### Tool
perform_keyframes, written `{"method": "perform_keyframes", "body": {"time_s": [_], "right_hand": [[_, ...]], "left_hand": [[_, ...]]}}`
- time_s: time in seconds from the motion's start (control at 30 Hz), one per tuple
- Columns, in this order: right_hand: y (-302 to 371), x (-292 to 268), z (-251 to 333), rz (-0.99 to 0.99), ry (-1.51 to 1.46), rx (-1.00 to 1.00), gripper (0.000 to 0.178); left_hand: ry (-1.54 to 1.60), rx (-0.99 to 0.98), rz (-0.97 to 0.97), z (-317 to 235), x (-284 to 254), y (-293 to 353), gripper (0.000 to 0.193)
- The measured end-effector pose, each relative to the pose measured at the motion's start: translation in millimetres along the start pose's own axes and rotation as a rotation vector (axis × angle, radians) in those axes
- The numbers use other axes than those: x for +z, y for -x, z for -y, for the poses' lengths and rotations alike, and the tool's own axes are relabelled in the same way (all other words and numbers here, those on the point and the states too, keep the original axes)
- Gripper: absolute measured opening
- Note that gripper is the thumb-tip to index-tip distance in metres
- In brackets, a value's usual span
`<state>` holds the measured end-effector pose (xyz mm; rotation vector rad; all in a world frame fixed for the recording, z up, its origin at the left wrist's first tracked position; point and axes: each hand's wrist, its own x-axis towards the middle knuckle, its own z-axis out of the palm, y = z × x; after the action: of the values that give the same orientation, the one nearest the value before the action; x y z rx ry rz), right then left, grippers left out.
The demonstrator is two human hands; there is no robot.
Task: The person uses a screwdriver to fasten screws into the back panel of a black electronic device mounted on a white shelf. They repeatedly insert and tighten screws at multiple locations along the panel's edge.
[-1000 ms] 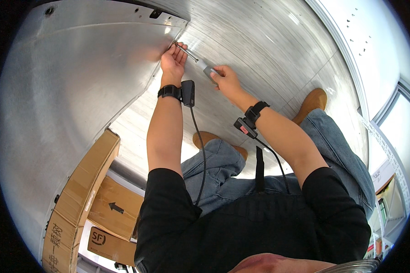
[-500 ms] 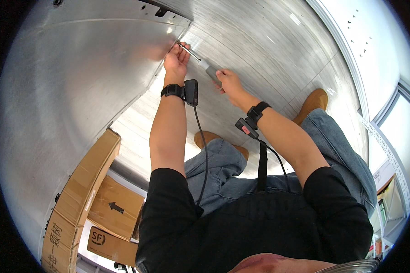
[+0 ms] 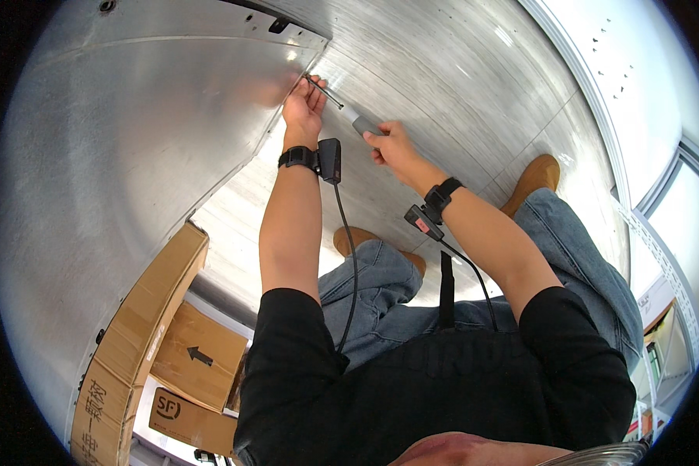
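Observation:
My right hand (image 3: 390, 145) grips the grey handle of a screwdriver (image 3: 348, 113) whose thin metal shaft points up-left at the edge of a large curved metal panel (image 3: 132, 140). My left hand (image 3: 302, 107) is pinched around the shaft's tip, right against the panel's edge. Both wrists carry black bands with small black devices and cables running down to my body.
A brushed metal floor (image 3: 443, 85) runs under my feet in tan shoes (image 3: 534, 180). Cardboard boxes (image 3: 151, 326) stand at the lower left beside the panel. A white wall and rail (image 3: 637, 93) close the right side.
Both hands and the screwdriver stay at the panel's edge; my view has shifted slightly, placing them a little higher in the picture.

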<state>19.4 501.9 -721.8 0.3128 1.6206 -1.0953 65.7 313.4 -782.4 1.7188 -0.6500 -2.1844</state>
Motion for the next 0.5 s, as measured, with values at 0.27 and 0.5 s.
{"method": "perform_keyframes", "body": {"time_s": [0.27, 0.5], "right_hand": [[-1.7, -2.9, -0.2, 0.031, -0.016, 0.043, 0.046], [0.3, -9.6, 4.9, 0.177, -0.095, 0.141, 0.049]], "left_hand": [[-0.014, -0.005, -0.016, -0.6, 1.9, 2.1, 0.014], [-0.013, 0.008, 0.012, -0.7, -0.2, 2.1, 0.014]]}}
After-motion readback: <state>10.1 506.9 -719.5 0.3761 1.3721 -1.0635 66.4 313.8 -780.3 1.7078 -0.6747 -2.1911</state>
